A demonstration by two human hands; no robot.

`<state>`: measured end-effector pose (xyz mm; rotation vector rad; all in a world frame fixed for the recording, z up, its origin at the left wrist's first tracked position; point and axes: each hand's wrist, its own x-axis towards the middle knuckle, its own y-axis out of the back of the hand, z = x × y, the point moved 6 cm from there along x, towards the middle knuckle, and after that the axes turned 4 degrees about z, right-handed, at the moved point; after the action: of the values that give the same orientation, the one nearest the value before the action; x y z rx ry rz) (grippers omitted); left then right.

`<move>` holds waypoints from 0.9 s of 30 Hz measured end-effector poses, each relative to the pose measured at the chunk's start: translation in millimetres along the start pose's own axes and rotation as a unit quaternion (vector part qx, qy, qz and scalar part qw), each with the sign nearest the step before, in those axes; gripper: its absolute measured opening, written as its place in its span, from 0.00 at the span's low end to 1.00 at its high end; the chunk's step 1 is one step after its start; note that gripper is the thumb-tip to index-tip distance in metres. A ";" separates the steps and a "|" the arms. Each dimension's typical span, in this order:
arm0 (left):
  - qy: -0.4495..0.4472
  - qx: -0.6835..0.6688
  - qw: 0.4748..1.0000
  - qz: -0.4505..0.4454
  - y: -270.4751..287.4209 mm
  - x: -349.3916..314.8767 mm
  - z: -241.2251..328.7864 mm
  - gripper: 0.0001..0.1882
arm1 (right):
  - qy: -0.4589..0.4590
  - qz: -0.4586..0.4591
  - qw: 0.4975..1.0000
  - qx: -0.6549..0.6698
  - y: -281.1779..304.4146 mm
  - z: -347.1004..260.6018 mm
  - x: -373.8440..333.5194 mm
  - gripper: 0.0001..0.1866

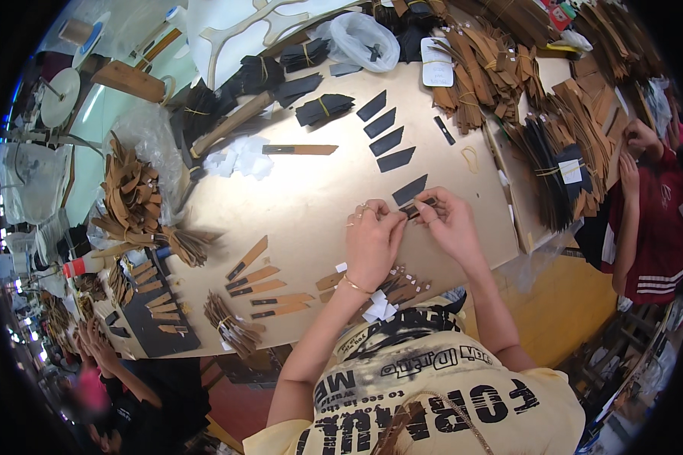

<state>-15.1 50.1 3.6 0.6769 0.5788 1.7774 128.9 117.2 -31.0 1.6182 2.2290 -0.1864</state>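
Between the fingertips of both hands is a small dark strip (412, 211), partly covered by the fingers. My left hand (373, 236) pinches its left end, and my right hand (449, 224) pinches the other end from the right. Just beyond the fingers lies a black slanted-end piece (410, 189), flat on the board. Farther off, several similar black pieces (388, 140) lie spaced out in a slanting row. A narrow black strip (444, 130) with a pale mark rests to their right, near a rubber band (470, 159).
A wooden-handled hammer (231, 125) lies at the left by white paper slips (243, 158). One brown strip with a black end (300, 149) lies mid-board. Brown bundles (463, 64) crowd the back right. More brown strips (262, 280) fan out near left. Co-workers' hands (631, 163) show at both sides.
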 end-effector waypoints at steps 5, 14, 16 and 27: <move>-0.009 -0.037 0.999 -0.004 6.8 -0.3 -10.7 0.08 | 0.000 -0.014 1.000 0.003 -2.3 -1.1 0.1 0.08; 0.076 0.250 0.950 0.170 126.1 48.1 -127.5 0.17 | 0.005 0.001 1.000 -0.006 -0.7 -2.2 -1.3 0.07; 0.078 0.233 0.957 0.158 128.8 53.3 -137.8 0.16 | 0.009 -0.003 1.000 0.004 -0.9 -2.7 -1.6 0.07; 0.015 0.294 0.946 0.135 133.9 43.6 -129.3 0.10 | 0.012 -0.009 1.000 0.001 -1.7 -1.7 -1.1 0.08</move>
<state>-206.3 46.5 8.5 1.1840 1.1030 1.8741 127.2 116.2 -29.3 1.6099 2.2631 -0.1734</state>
